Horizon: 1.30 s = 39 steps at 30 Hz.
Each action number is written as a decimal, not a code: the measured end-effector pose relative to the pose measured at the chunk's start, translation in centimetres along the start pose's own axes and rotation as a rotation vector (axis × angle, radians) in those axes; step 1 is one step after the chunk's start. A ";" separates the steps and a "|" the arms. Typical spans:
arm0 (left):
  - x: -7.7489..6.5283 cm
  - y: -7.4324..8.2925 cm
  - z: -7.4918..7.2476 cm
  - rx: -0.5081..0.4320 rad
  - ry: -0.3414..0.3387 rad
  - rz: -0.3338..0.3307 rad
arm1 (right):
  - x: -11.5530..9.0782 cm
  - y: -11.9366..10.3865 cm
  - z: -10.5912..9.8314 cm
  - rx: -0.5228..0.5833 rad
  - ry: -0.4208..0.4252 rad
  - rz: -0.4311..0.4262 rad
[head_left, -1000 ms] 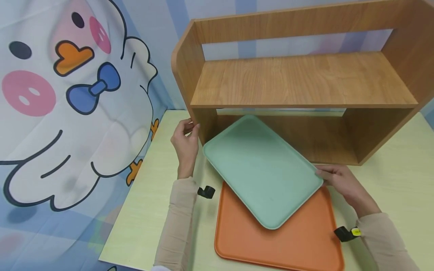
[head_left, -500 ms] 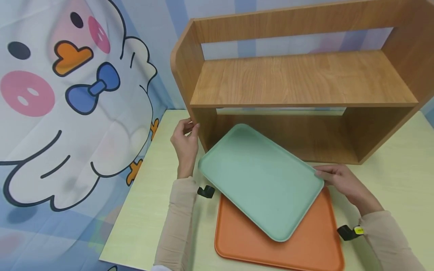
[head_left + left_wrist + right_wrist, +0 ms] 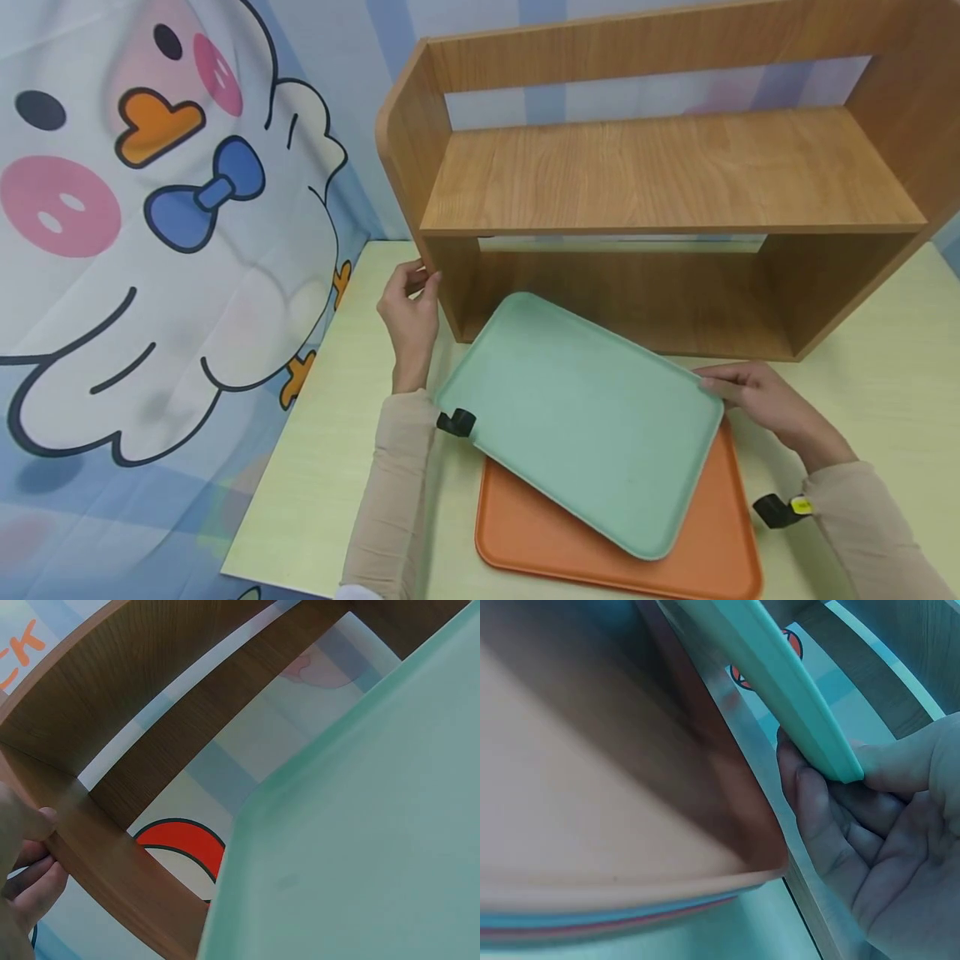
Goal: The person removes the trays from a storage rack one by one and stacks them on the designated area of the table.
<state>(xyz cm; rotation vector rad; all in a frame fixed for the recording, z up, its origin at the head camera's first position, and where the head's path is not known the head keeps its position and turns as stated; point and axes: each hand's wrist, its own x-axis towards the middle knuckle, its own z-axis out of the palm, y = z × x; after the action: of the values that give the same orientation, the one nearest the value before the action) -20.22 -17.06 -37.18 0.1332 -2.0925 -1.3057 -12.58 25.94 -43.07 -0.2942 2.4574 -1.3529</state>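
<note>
My right hand [image 3: 772, 408] pinches the right edge of a light green rectangular tray [image 3: 585, 417], which is tilted above an orange tray [image 3: 555, 533]. In the right wrist view the thumb lies on one face of the green tray [image 3: 799, 697] and the fingers curl under the other. My left hand [image 3: 411, 321] holds the front edge of the left side panel of a wooden shelf [image 3: 660, 175], thumb and fingertips on either side of the board in the left wrist view. The green tray hides part of the orange one and overlaps the shelf's lower front.
Below the orange tray [image 3: 615, 787], blue and red rims show in the right wrist view. The pale yellow table [image 3: 300, 517] has its left edge beside a wall cloth [image 3: 225, 325] printed with a cartoon bird. The shelf has an upper board and a lower compartment.
The green tray has come out from the shelf's lower compartment toward the body and turned, its far corner now in front of the shelf. My right hand shifted slightly; the left stayed put.
</note>
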 end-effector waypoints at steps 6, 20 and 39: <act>0.0 -0.1 0.1 -0.002 0.005 0.005 | 0.0 0.1 -0.5 -0.053 -0.022 -0.005; 0.0 -0.1 0.1 0.001 0.004 0.009 | -0.2 0.3 -1.3 -0.076 -0.070 -0.005; -0.1 -0.4 0.1 -0.007 0.009 0.040 | 0.3 0.7 -1.5 -0.025 -0.147 -0.077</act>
<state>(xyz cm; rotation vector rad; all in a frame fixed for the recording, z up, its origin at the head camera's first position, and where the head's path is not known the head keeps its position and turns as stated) -20.35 -17.11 -37.56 0.0930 -2.0726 -1.2868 -13.46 27.40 -42.95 -0.4806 2.3646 -1.2835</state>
